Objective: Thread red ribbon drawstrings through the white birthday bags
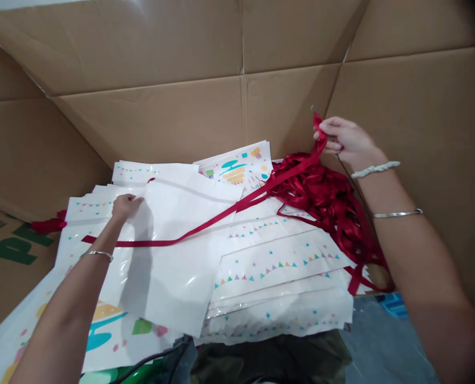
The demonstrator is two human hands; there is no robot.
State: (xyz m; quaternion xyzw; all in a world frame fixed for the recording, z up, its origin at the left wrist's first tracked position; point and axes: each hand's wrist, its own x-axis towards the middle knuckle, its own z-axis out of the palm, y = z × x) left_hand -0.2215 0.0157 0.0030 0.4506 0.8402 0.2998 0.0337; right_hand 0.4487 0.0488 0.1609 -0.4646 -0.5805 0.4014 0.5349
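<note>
My left hand (126, 208) is closed at the upper left edge of a plain white sheet (173, 277), which lies over other sheets. In my right hand (347, 138), raised at the right, the fingers pinch a dark red ribbon (217, 217). A small, thin metallic tip pokes up above those fingers, too small to name. From the right hand the ribbon slants down across the white sheet and passes under my left forearm. Below the right hand lies a tangled heap of red ribbons (313, 186). A small red bit shows at the sheet's top edge.
Printed white sheets with bunting and cake patterns (277, 261) lie in overlapping piles. Cardboard walls (173, 122) enclose the back and sides. More red ribbon (49, 224) sticks out at the left. A dark cable (153, 357) runs along the bottom, near dark cloth (269, 360).
</note>
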